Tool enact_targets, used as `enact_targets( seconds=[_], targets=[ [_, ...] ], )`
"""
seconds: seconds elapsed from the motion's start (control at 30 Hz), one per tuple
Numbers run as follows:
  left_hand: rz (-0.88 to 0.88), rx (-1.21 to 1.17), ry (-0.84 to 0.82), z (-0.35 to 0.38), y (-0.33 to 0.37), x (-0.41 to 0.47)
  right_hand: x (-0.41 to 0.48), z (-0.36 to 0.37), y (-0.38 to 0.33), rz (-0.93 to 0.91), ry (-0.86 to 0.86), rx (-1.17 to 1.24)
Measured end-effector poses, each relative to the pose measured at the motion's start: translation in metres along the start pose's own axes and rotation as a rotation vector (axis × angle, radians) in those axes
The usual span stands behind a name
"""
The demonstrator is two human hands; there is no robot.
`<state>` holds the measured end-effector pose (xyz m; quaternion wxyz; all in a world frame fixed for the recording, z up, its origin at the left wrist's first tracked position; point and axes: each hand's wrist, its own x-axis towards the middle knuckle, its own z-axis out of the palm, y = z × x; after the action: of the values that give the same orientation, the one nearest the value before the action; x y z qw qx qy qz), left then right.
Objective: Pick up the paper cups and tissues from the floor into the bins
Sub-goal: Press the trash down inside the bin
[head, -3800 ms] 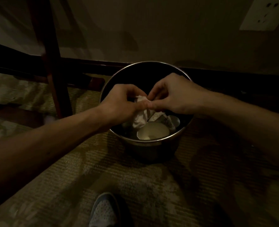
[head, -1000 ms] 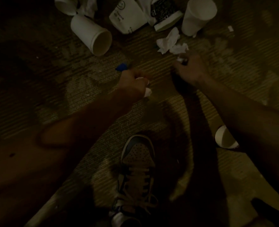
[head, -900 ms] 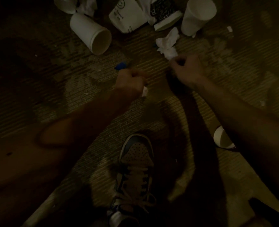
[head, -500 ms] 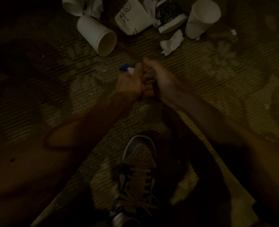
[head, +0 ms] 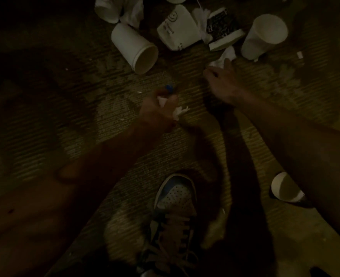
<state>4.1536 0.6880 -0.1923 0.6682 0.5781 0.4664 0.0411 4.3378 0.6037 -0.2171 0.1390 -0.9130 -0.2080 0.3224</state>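
The left hand [head: 158, 113] is a closed fist round a wad [head: 178, 112] of crumpled tissue, with white tufts poking out at its three o'clock. I judge it is held this way to keep the soft scraps gathered while the other hand collects. The right hand [head: 224, 83] reaches low with fingers loosely spread, gripping nothing, and a fingertip touches the tissue [head: 226, 55] lying at its twelve o'clock. That looks like the next pick-up, and such thin, limp paper calls for a pinch rather than a scoop. At the left fist's twelve o'clock shows a small blue bit [head: 169, 88]; I cannot tell whether it lies on the floor or sits in the fingers. Outward, paper cups litter the ribbed, mottled carpet [head: 85, 108]. A smooth white lying cup [head: 134, 47] is at the left hand's eleven o'clock, its mouth towards the viewer. A creased smiley cup [head: 177, 29] and a dark cup [head: 223, 27] are at twelve, with more tissue bunched between them. A plain cup [head: 265, 35] sits at the right hand's one o'clock, just beside the tissue. A low cup [head: 284, 187] shows partly under the right forearm, at five o'clock. A perforated, laced shoe [head: 175, 204] stands at six. No bin is in view.
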Motion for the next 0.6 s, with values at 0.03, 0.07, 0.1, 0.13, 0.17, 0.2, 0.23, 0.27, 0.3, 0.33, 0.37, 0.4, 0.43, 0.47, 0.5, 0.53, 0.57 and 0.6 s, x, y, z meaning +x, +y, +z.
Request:
enact_targets(
  seconds=[0.03,0.07,0.1,0.13,0.17,0.2,0.23,0.27,0.3,0.33,0.37,0.4,0.43,0.47,0.5,0.53,0.57,0.6],
  targets=[
    [0.017,0.012,0.012,-0.004,0.0,0.0,0.002,0.001,-0.002,-0.027,0.013,-0.033],
    [0.027,0.043,0.022,-0.008,0.0,0.0,0.002,0.002,-0.003,-0.056,0.03,-0.054],
    [0.028,0.074,0.029,-0.012,-0.001,0.0,0.002,0.003,-0.005,-0.074,0.046,-0.068],
    [0.038,0.092,0.027,-0.015,-0.002,0.001,0.002,0.003,-0.006,-0.079,0.064,-0.067],
    [0.064,0.095,0.022,-0.018,-0.002,0.001,0.001,0.003,-0.008,-0.078,0.087,-0.04],
    [0.104,0.092,0.014,-0.021,-0.003,0.001,-0.001,0.001,-0.009,-0.076,0.113,0.015],
    [0.146,0.098,0.006,-0.023,-0.004,0.0,-0.004,0.0,-0.01,-0.07,0.138,0.095],
    [0.18,0.116,0.007,-0.025,-0.005,-0.001,-0.009,-0.001,-0.013,-0.06,0.147,0.185],
    [0.207,0.132,0.013,-0.028,-0.006,-0.003,-0.015,-0.001,-0.018,-0.046,0.142,0.27],
    [0.223,0.137,0.031,-0.032,-0.008,-0.004,-0.023,0.002,-0.023,-0.029,0.123,0.343],
    [0.22,0.132,0.055,-0.036,-0.01,-0.004,-0.032,0.005,-0.029,-0.003,0.091,0.414],
    [0.194,0.122,0.073,-0.039,-0.011,-0.002,-0.043,0.009,-0.036,0.037,0.036,0.489],
    [0.147,0.101,0.08,-0.042,-0.011,-0.001,-0.055,0.014,-0.043,0.08,-0.049,0.579],
    [0.089,0.063,0.087,-0.044,-0.011,0.001,-0.066,0.02,-0.049,0.09,-0.165,0.683],
    [0.035,0.011,0.099,-0.044,-0.01,0.001,-0.077,0.026,-0.056,0.067,-0.286,0.785],
    [-0.001,-0.043,0.113,-0.044,-0.01,0.0,-0.087,0.033,-0.062,0.031,-0.386,0.862],
    [-0.017,-0.094,0.118,-0.044,-0.008,-0.002,-0.096,0.038,-0.067,0.009,-0.457,0.925],
    [-0.013,-0.134,0.093,-0.045,-0.009,-0.005,-0.103,0.043,-0.071,-0.005,-0.515,0.977]
  ],
)
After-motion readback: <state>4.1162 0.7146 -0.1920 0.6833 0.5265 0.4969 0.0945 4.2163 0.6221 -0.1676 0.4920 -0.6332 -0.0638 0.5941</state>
